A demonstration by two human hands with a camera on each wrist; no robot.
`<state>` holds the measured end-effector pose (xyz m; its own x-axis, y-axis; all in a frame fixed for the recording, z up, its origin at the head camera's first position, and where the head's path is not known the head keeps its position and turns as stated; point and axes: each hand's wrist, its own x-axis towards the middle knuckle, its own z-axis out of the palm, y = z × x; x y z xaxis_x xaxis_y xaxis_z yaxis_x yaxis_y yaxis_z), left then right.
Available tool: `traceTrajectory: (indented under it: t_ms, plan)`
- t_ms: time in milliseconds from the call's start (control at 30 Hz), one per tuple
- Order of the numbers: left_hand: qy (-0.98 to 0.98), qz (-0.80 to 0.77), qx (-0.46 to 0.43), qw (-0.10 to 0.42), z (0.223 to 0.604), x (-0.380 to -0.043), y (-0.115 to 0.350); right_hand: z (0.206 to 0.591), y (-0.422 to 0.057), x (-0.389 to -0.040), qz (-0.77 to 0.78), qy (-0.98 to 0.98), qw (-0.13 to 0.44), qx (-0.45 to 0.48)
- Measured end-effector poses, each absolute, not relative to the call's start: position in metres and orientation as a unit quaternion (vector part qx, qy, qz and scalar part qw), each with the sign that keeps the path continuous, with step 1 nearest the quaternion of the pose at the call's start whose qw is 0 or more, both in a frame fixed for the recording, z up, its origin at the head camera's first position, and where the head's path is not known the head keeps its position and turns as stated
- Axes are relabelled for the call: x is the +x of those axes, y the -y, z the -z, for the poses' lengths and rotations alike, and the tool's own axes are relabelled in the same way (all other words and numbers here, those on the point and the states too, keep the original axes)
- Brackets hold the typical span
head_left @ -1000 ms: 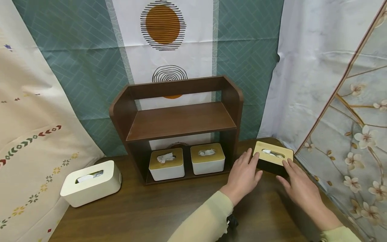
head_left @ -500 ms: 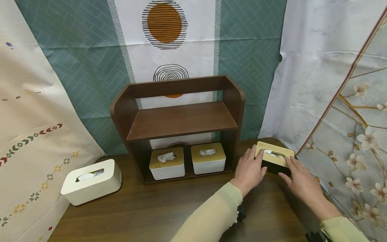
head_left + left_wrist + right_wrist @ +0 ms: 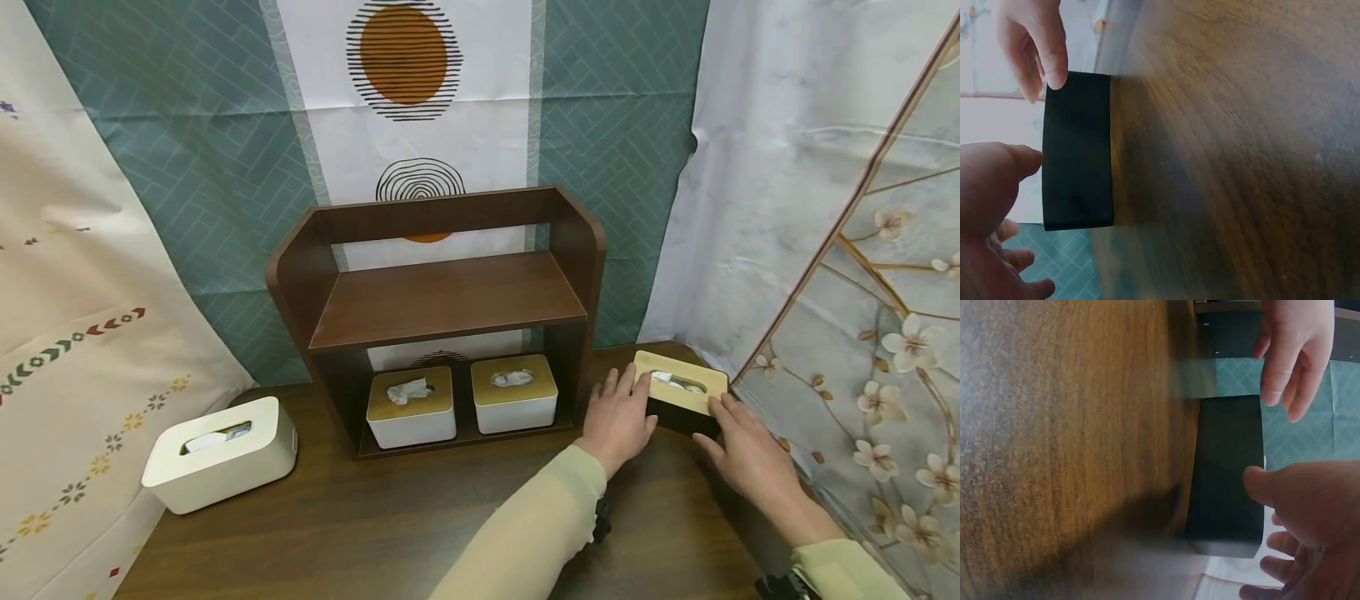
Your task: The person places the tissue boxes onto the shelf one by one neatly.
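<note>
On my feed, a brown wooden table (image 3: 360, 533) carries a pale-lidded black box (image 3: 675, 400) between the left hand (image 3: 617, 417) and the right hand (image 3: 753, 454). Left of the left hand I see a brown shelf (image 3: 450, 292) standing on the table, two gold-topped white boxes (image 3: 412, 421) (image 3: 515, 404) on its lower level, and farther left a cream box (image 3: 221, 462).
</note>
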<state>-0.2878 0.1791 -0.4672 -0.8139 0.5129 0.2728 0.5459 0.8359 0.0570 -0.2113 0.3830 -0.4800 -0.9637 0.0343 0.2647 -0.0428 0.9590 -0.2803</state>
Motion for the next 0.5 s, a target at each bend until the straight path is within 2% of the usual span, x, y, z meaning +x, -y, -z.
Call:
traceTrajectory:
  t_ms: [500]
  plan:
    - [0.954, 0.037, -0.282, 0.095, 0.4752, -0.2901, -0.181, 0.4857, -0.3867, -0.2136, -0.138, 0.985, 0.107, -0.004]
